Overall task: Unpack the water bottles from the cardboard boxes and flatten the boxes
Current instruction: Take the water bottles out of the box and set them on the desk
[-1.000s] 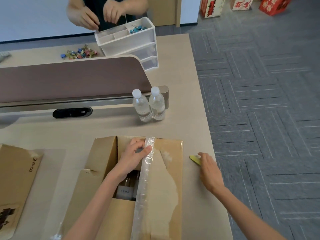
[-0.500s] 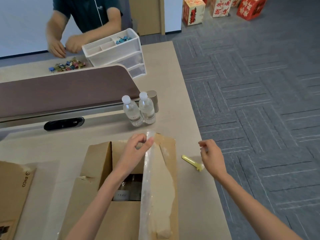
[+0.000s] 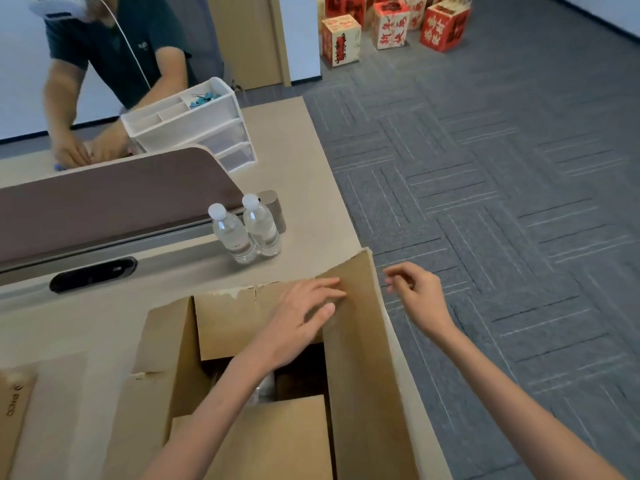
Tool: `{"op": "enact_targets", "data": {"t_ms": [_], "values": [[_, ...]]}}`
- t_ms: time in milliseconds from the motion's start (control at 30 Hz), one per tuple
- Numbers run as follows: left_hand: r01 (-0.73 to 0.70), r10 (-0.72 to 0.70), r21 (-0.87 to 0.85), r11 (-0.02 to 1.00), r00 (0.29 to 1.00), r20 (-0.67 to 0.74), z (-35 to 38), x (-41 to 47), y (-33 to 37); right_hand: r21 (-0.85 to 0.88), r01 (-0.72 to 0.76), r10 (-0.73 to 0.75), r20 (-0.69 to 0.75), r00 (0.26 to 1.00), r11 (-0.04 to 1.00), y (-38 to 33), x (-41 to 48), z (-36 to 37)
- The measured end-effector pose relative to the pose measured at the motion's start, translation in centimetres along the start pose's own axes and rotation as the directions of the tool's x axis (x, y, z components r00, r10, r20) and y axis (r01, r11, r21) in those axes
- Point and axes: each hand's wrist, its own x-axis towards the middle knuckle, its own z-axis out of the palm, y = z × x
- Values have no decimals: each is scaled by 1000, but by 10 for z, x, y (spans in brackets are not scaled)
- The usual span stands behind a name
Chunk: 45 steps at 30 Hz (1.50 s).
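Cardboard box (image 3: 363, 358) at 6 o'clock on the table (image 3: 311, 188), top flaps open. Left hand (image 3: 301, 317) flat, fingers straight, pressing the far end of the right flap. Right hand (image 3: 415, 296) at its 3 o'clock, clear of the box, fingers loosely curled. It is blurred and seemingly empty. Two water bottles (image 3: 230, 233) stand upright and touching at the box's 12 o'clock, against the desk divider (image 3: 104, 209).
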Motion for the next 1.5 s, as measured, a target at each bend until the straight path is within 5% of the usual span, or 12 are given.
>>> {"op": "enact_targets", "data": {"t_ms": [133,267,533,767,867,1000,1133,1500], "values": [[-63,42,196,979,993,112,15,-4,-9,113,-66,51,135,990,991,0,-10,-9],[-109,60,324,940,986,157,24,-10,-14,48,-72,60,225,973,996,11,-17,-7],[-34,24,311,950,999,38,10,-36,-32,-94,-106,125,223,967,990,27,-14,5],[10,-74,707,707,995,60,-16,-52,-72,-318,175,-91,259,961,932,11,-16,35],[48,-99,715,698,995,29,-23,-55,-77,-328,299,-197,308,931,896,-3,-15,52],[27,-157,756,654,982,101,-13,-59,-78,-290,270,-162,348,923,918,-6,-13,65],[104,-144,795,597,989,-21,-5,-64,-77,-286,260,-145,367,919,922,-5,-13,68],[-178,91,764,620,984,155,-33,-85,-62,-217,307,-269,191,944,927,-14,-12,74]]}}
